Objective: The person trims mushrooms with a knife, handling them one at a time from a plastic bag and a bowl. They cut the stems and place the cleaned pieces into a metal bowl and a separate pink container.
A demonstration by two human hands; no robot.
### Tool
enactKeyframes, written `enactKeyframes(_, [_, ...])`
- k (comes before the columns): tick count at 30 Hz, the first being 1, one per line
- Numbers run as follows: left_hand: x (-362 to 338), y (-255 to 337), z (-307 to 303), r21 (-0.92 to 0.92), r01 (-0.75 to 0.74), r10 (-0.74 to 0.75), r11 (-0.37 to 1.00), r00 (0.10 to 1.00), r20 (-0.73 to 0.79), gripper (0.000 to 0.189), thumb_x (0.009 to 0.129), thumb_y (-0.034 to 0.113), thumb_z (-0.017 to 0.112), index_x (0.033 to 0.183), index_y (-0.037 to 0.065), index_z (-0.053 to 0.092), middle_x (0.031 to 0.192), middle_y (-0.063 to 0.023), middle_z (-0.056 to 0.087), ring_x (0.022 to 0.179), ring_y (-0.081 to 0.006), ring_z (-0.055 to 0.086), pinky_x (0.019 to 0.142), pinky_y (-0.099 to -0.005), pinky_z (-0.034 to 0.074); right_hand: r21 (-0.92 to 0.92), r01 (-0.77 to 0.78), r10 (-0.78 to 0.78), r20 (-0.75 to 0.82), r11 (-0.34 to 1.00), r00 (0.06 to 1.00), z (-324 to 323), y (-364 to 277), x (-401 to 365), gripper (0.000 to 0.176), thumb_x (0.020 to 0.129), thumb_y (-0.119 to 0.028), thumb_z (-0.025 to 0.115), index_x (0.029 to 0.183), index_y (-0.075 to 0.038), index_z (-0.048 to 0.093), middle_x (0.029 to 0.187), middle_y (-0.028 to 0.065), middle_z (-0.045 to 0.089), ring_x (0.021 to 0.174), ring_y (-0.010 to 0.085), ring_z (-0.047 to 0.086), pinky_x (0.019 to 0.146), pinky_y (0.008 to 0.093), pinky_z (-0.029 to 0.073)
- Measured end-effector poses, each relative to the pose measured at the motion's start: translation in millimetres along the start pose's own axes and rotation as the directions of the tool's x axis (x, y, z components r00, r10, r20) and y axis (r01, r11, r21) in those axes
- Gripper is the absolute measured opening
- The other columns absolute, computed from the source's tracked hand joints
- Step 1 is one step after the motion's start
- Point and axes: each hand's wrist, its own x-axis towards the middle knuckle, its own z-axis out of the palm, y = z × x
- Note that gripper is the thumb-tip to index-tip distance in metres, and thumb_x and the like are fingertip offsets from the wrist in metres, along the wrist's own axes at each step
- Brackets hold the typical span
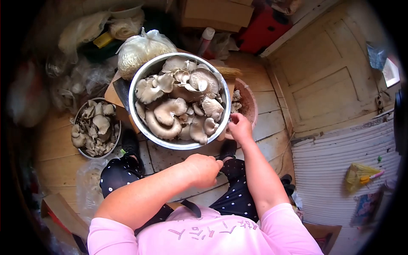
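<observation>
A large metal basin (141,123) heaped with grey-brown oyster mushrooms (169,111) stands in front of me. My left hand (205,170) is closed, held below the basin's near rim and above my lap. Whatever its curled fingers hold is hidden. Beside the basin's lower right rim is my right hand (240,128), over the near edge of a reddish tub (251,100). Its fingers are drawn together, and I cannot make out what is in them. Mushroom pieces (236,102) lie inside that tub.
A smaller metal bowl (97,156) of mushrooms sits on the floor at left. Behind the big basin is a tied plastic bag (142,53) with pale contents. A spray can (206,39) stands at the back, and a wooden door (335,72) is at right.
</observation>
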Motion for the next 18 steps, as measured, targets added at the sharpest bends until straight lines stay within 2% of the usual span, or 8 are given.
enactKeyframes(3, [-0.6, 0.6, 0.7, 0.007, -0.002, 0.002, 1.0, 1.0, 0.004, 0.043, 0.081, 0.022, 0.062, 0.119, 0.003, 0.055, 0.113, -0.0177, 0.06, 0.106, -0.0329, 0.06, 0.089, -0.0432, 0.049, 0.106, 0.037, -0.03, -0.067, 0.994, 0.997, -23.9, -18.2, -4.0, 0.03, 0.077, -0.011, 0.065, 0.106, -0.003, 0.066, 0.093, 0.0096, 0.069, 0.085, 0.018, 0.065, 0.081, 0.0304, 0.052])
enactKeyframes(5, [-2.0, 1.4, 0.3, -0.003, 0.019, -0.019, 1.0, 1.0, 0.009, 0.044, 0.081, 0.022, 0.062, 0.12, 0.004, 0.054, 0.114, -0.0174, 0.06, 0.107, -0.0328, 0.059, 0.09, -0.0431, 0.049, 0.252, 0.112, -0.094, -0.082, 0.961, 0.992, -31.2, -27.6, -8.2, 0.03, 0.078, -0.01, 0.065, 0.106, -0.002, 0.065, 0.093, 0.0076, 0.068, 0.085, 0.0159, 0.064, 0.079, 0.0291, 0.052])
enactKeyframes(6, [-1.8, 0.6, 1.1, 0.002, 0.017, -0.017, 1.0, 1.0, 0.011, 0.044, 0.081, 0.022, 0.062, 0.12, 0.004, 0.054, 0.114, -0.0174, 0.06, 0.107, -0.0328, 0.059, 0.09, -0.0431, 0.049, 0.253, 0.11, -0.091, -0.086, 0.961, 0.992, -30.4, -29.1, -9.0, 0.03, 0.078, -0.01, 0.065, 0.106, -0.002, 0.065, 0.093, 0.0076, 0.068, 0.085, 0.0159, 0.064, 0.079, 0.0291, 0.052])
enactKeyframes(9, [-1.3, -3.3, 1.8, 0.027, 0.011, -0.011, 1.0, 1.0, 0.007, 0.046, 0.081, 0.022, 0.062, 0.123, 0.004, 0.054, 0.115, -0.017, 0.06, 0.108, -0.0329, 0.059, 0.09, -0.0427, 0.049, 0.217, 0.264, -0.254, -0.075, 0.94, 0.964, -29.8, -46.3, -15.3, 0.031, 0.079, -0.009, 0.066, 0.109, -0.002, 0.064, 0.099, 0.0085, 0.066, 0.088, 0.0155, 0.063, 0.081, 0.0294, 0.052])
enactKeyframes(10, [-1.7, -4.1, 0.4, 0.024, 0.025, -0.024, 0.999, 1.0, -0.01, 0.047, 0.081, 0.023, 0.063, 0.124, 0.005, 0.053, 0.115, -0.0169, 0.06, 0.107, -0.033, 0.059, 0.09, -0.0426, 0.049, 0.234, 0.24, -0.236, -0.045, 0.942, 0.971, -31.7, -54.7, -16.5, 0.031, 0.077, -0.016, 0.065, 0.107, -0.007, 0.064, 0.103, 0.0131, 0.065, 0.097, 0.0257, 0.064, 0.086, 0.0352, 0.05])
enactKeyframes(13, [-3.4, -2.0, -10.3, 0.02, 0.048, -0.047, 0.999, 0.998, -0.034, 0.05, 0.081, 0.024, 0.063, 0.126, 0.005, 0.052, 0.115, -0.0171, 0.06, 0.107, -0.0333, 0.059, 0.09, -0.0425, 0.049, 0.254, 0.258, -0.258, -0.035, 0.932, 0.965, -33.7, -67.7, -12.7, 0.034, 0.078, -0.016, 0.065, 0.11, -0.005, 0.063, 0.106, 0.0146, 0.064, 0.099, 0.0269, 0.063, 0.088, 0.035, 0.049])
enactKeyframes(16, [-1.8, -8.5, -14.8, 0.008, 0.043, -0.042, 0.999, 0.996, -0.084, 0.051, 0.081, 0.024, 0.063, 0.127, 0.006, 0.052, 0.115, -0.0176, 0.06, 0.107, -0.0337, 0.059, 0.09, -0.0425, 0.048, 0.247, 0.29, -0.289, -0.041, 0.925, 0.956, -27.4, -68.2, -0.6, 0.037, 0.08, -0.016, 0.068, 0.113, -0.002, 0.062, 0.105, 0.0136, 0.064, 0.095, 0.0232, 0.063, 0.086, 0.033, 0.05])
enactKeyframes(18, [0.1, -10.8, -20.2, 0.006, 0.021, -0.021, 1.0, 0.992, -0.123, 0.051, 0.081, 0.025, 0.063, 0.127, 0.006, 0.052, 0.115, -0.0178, 0.06, 0.107, -0.0339, 0.059, 0.09, -0.0425, 0.048, 0.207, 0.236, -0.254, 0.067, 0.949, 0.965, -24.0, -70.5, 7.8, 0.045, 0.081, -0.022, 0.063, 0.121, -0.003, 0.059, 0.114, 0.0187, 0.062, 0.105, 0.0302, 0.061, 0.091, 0.0366, 0.048])
